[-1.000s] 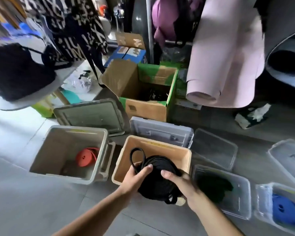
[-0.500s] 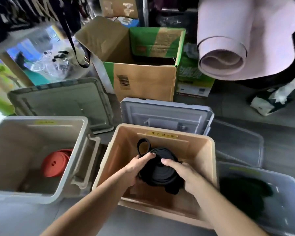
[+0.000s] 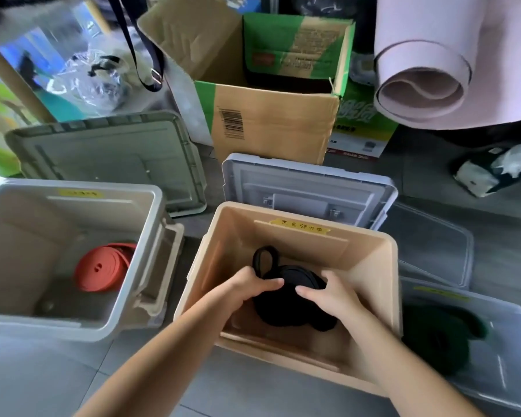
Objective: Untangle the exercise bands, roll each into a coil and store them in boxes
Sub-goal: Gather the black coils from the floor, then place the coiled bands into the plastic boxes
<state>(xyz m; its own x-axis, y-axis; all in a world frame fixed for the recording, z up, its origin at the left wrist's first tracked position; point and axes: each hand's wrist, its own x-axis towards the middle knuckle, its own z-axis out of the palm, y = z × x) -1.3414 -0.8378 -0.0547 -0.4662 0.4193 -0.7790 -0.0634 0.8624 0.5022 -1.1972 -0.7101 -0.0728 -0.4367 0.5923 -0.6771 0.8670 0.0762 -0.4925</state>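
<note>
The left hand [image 3: 248,291] and right hand [image 3: 331,299] were down inside the tan box [image 3: 364,266]. Their fingers were bent around the black band coil [image 3: 283,314], holding it. A red band coil [image 3: 101,267] lay in the grey box [image 3: 27,236] on the left. A green band [image 3: 433,335] sat in the clear box [image 3: 503,371] on the right. Farther back lay a grey lid [image 3: 307,185], then a cardboard box [image 3: 274,121].
</note>
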